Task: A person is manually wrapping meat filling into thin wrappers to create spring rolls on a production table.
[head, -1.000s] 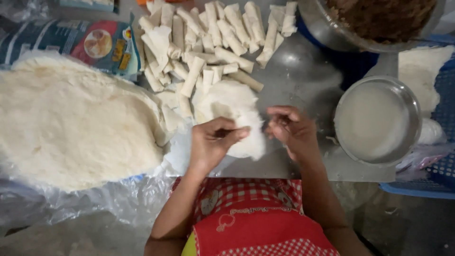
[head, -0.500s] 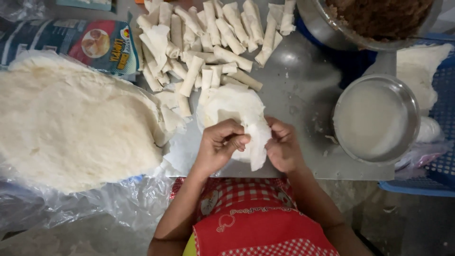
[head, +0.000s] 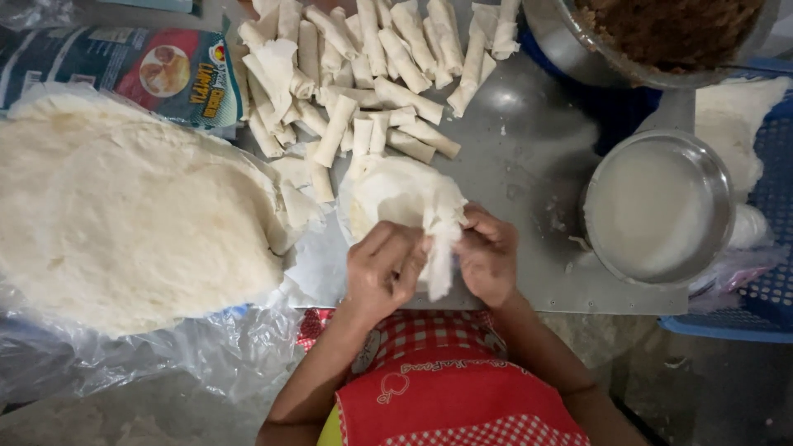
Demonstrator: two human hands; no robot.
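Nearest: red checked apron [head: 446, 388] at bottom edge, both forearms reaching up from it. Left hand [head: 384, 268] and right hand [head: 489, 254] sit close together at the near edge of the metal table [head: 529, 165], fingers curled, both pinching one thin white wrapper [head: 438, 239] between them. Wrapper hangs crumpled between the hands, its lower tip pointing toward the apron; upper part spreads over a flat wrapper sheet [head: 388, 194] lying on the table just beyond the hands. Cannot tell if anything is inside the fold.

Left of the hands: big round stack of wrappers [head: 124, 215], on clear plastic [head: 124, 355] that spills off the near table edge. Loose torn pieces [head: 297, 202] lie between the stack and the flat sheet.

Right of the hands: shallow metal bowl [head: 658, 206] with whitish liquid, apart from the right hand. Beyond it a blue basket [head: 772, 206] with white dough-like lumps [head: 735, 132].

Farther: pile of finished rolls [head: 372, 66], many, lying mostly lengthwise away from the person, nearest ones touching the flat sheet's far edge. Printed food pack [head: 157, 74] at far left, behind the stack. Far right: large metal bowl [head: 578, 49] of brown filling [head: 669, 29], cut off by the top edge.
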